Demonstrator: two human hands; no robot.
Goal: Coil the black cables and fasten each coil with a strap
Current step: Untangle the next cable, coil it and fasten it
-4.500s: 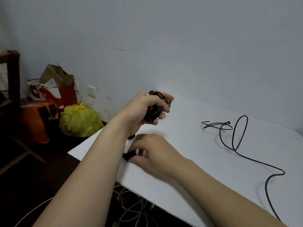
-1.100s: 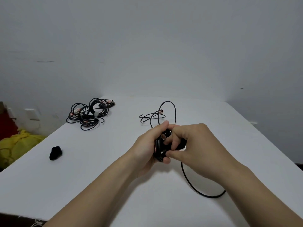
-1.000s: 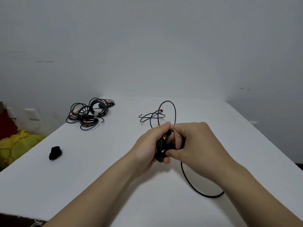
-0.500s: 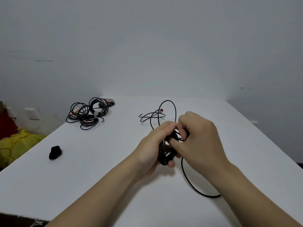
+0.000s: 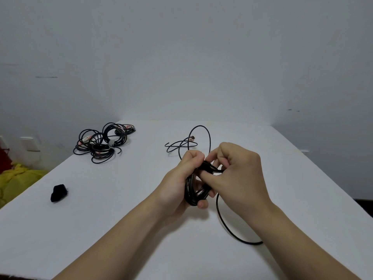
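up close, both hands: left hand [image 5: 177,182] curled round coil [image 5: 194,191], right hand [image 5: 238,178] pinching strap [image 5: 209,166]

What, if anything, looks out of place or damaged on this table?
Nothing is damaged or spilled. The coiled cables at far left lie heaped across one another, a loose black cable sprawls uncoiled in the middle, and a small black strap lies alone near the left edge.
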